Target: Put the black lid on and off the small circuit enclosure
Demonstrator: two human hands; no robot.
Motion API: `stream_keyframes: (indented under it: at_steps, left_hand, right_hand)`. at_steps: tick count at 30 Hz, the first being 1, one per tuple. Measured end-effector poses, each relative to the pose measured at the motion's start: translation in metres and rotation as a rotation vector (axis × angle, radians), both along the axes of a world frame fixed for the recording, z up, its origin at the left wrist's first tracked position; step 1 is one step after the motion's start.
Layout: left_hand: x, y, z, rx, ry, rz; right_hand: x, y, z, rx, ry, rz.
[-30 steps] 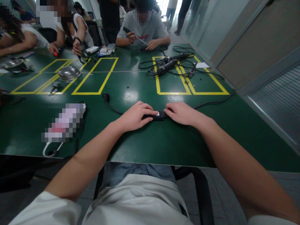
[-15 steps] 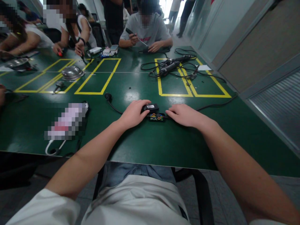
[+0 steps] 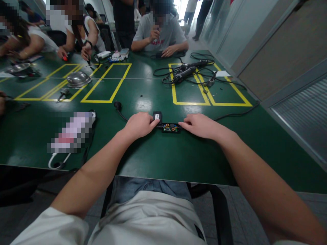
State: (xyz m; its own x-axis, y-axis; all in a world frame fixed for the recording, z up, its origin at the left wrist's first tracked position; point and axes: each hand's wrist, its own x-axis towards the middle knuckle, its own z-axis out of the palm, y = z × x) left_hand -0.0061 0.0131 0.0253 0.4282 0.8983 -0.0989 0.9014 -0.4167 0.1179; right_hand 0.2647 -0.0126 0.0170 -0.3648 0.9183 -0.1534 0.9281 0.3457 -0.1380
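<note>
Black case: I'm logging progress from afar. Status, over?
Left hand holding lid. Right hand at right end of case. Case open, board exposed. Nothing lying over board.

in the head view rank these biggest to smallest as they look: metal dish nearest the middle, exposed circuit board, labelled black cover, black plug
1. Metal dish
2. Exposed circuit board
3. Labelled black cover and black plug: unsure, since the left hand partly hides the cover
</note>
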Motion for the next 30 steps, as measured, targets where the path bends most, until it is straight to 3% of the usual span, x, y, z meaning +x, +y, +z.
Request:
stream_keyframes:
  at_steps: [14, 20, 26, 30]
  left_hand:
    - [0.000, -0.003, 0.008, -0.002, -0.018, 0.028]
    - [0.001, -0.002, 0.000, -0.004, -0.003, 0.099]
    - [0.006, -0.004, -0.010, 0.073, -0.237, 0.140]
    - [0.009, -0.003, -0.015, 0.086, -0.271, 0.122]
  right_hand:
    - [-0.001, -0.003, 0.008, 0.044, 0.083, -0.073]
    - [-0.005, -0.003, 0.008, -0.056, 0.048, -0.103]
    - [-0.007, -0.005, 0.010, -0.046, 0.066, -0.106]
    - [-0.006, -0.005, 0.008, -0.031, 0.059, -0.087]
